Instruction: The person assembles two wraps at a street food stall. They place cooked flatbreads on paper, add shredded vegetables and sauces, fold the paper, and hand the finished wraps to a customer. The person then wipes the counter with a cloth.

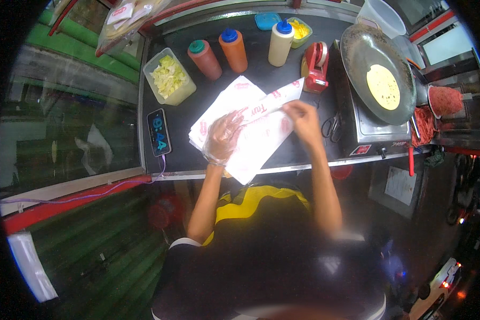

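Printed paper sheets (253,160) lie in a loose stack at the near middle of the dark counter. Over them a paper wrapper (274,102) is folded into a narrow shape, its pointed end up to the right. My left hand (222,137), in a clear plastic glove, holds the wrapper's left end against the sheets; the glove partly blurs its fingers. With bare fingers, my right hand (302,120) pinches the wrapper's near right edge. Whether anything lies inside the wrapper is hidden.
Beyond the paper stand a lettuce tub (170,77), a red sauce bottle (205,60), an orange one (233,50), a cream one (280,44) and a red tape dispenser (316,68). Scissors (332,128) lie beside a stove (365,140) whose pan (360,69) holds a flatbread (383,87). A phone (159,132) lies left.
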A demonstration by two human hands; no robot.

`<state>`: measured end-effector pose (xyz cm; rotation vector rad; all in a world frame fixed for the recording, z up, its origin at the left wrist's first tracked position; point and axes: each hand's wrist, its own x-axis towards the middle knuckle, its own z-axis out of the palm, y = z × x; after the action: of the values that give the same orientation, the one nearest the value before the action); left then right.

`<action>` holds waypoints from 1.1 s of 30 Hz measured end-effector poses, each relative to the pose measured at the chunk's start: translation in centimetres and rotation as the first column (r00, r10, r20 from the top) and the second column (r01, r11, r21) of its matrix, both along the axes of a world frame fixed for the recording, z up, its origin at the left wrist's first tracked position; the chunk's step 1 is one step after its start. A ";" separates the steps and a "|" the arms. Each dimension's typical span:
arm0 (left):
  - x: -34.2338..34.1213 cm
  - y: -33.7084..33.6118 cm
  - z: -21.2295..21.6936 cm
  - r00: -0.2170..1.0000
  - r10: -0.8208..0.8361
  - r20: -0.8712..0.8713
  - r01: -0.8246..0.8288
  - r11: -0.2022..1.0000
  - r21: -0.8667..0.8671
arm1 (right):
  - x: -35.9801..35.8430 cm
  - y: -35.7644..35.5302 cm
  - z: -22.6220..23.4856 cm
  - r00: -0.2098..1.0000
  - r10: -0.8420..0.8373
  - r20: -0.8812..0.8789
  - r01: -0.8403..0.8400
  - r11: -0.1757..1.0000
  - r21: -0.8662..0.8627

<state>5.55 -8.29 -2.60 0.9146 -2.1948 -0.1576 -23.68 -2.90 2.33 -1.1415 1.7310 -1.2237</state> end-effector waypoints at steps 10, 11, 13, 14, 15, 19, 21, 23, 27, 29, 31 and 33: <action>0.7 -1.0 -1.2 0.998 -0.062 -0.023 0.060 0.993 -0.102 | 7.9 -4.5 0.6 0.901 0.195 -0.388 -0.118 0.970 0.214; 0.9 -1.0 -1.5 0.998 -0.041 -0.037 0.039 0.998 -0.056 | 7.7 -4.2 0.6 0.879 0.189 -0.438 -0.106 0.973 0.206; 0.9 -0.7 -2.4 0.998 -0.003 -0.056 0.004 1.000 0.018 | 6.5 -3.3 0.5 0.889 0.195 -0.413 -0.097 0.964 0.247; 1.0 -0.5 -2.9 0.997 0.011 -0.075 -0.010 1.000 0.014 | 5.9 -2.7 0.5 0.893 0.190 -0.407 -0.097 0.966 0.239; 1.1 -0.3 -3.4 0.997 0.026 -0.069 -0.024 0.999 0.021 | 5.3 -2.1 0.6 0.885 0.190 -0.425 -0.089 0.965 0.246; 1.4 0.0 -4.0 0.997 0.080 -0.014 -0.078 0.993 0.093 | 2.6 1.4 3.1 0.817 0.106 -0.567 -0.011 0.986 0.168; 0.9 -0.2 -2.4 0.995 0.098 0.027 -0.100 0.993 0.067 | 0.1 5.0 6.3 0.814 -0.031 -0.580 -0.031 0.995 -0.096; -0.4 -0.2 1.0 0.996 0.069 0.056 -0.061 0.989 -0.137 | -4.3 9.2 10.2 0.777 -0.202 -0.596 0.025 0.956 -0.291; -9.5 2.1 10.7 0.992 0.085 -0.088 -0.071 0.985 0.158 | -19.8 17.0 16.2 0.579 -0.557 -0.595 0.397 0.830 -0.391; -17.5 1.5 15.2 0.981 -0.110 -0.162 0.139 0.974 0.178 | -28.2 18.6 16.4 0.403 -0.644 -0.651 0.518 0.746 -0.418; -25.9 1.4 18.6 0.971 -0.216 -0.100 0.237 0.918 0.317 | -35.1 19.2 15.3 0.350 -0.527 -0.775 0.600 0.761 -0.247; -34.3 0.5 20.1 0.933 -0.360 -0.012 0.352 0.903 0.245 | -39.7 18.5 13.3 0.460 -0.482 -0.745 0.581 0.799 -0.158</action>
<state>-28.78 -7.82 17.49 0.6335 -2.3938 -0.6030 -63.43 15.65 15.68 -1.1512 2.9688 -0.9797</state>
